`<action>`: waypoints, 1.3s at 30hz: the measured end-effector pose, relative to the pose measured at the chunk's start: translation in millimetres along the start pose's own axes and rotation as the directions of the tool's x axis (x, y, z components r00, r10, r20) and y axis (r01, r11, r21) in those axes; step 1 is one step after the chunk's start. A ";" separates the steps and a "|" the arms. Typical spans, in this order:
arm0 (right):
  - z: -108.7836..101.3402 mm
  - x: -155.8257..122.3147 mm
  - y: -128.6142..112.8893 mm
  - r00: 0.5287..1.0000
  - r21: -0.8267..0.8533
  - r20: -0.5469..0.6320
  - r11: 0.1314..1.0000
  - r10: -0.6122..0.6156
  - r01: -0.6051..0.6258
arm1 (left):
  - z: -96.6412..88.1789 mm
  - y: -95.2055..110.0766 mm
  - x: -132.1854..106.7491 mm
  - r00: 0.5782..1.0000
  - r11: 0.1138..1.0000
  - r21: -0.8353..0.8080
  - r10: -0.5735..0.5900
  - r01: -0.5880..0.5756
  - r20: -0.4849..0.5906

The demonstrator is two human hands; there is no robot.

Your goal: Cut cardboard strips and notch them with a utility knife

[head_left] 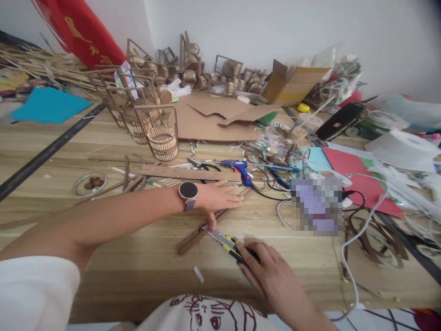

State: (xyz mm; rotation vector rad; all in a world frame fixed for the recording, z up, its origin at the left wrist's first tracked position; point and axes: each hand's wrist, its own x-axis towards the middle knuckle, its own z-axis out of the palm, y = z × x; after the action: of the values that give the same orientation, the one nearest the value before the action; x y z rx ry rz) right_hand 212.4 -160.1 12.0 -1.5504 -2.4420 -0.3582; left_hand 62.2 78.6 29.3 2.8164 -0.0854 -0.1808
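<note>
My left hand (220,197), a round watch (188,190) on its wrist, reaches across the table with its fingers stretched out. Its thumb points down at a dark brown wooden strip (193,241) lying at a slant; whether it presses on the strip I cannot tell. Closer to me, my right hand (272,271) has its fingers round the black and yellow handle of a utility knife (225,242). The blade end points up and left, near my left thumb. A flat wooden strip (186,173) lies just beyond my left hand.
A blue glue gun (237,168) and dark-handled scissors (200,164) lie past my left hand. Small slatted buckets on frames (162,142) stand behind, near cardboard (213,128). A white cable (347,248) runs down the right side. A paper scrap (199,274) lies in front.
</note>
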 end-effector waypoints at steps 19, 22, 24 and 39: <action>4.1 4.0 -9.2 0.998 0.014 -0.016 0.998 -0.057 0.057 | -2.0 3.1 -2.6 1.000 1.000 0.004 -0.004 0.004 -0.008; 6.2 4.7 -11.5 0.998 0.017 -0.021 0.998 -0.054 0.054 | -5.1 5.5 -2.2 1.000 1.000 0.016 -0.017 0.017 0.024; 7.3 3.2 -13.0 0.998 0.021 -0.030 0.999 -0.049 0.050 | -8.0 7.5 -1.8 0.998 0.999 0.019 -0.031 0.030 0.050; 14.1 10.6 -23.3 0.988 0.080 -0.091 0.987 -0.128 0.136 | -4.4 4.5 0.3 0.995 0.998 0.065 -0.020 0.014 0.097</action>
State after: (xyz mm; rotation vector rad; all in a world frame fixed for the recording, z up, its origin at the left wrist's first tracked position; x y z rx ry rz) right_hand 186.0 -156.1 0.0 -1.3149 -2.4654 -0.3305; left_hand 62.9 75.7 34.9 2.8727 -0.0907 -0.3251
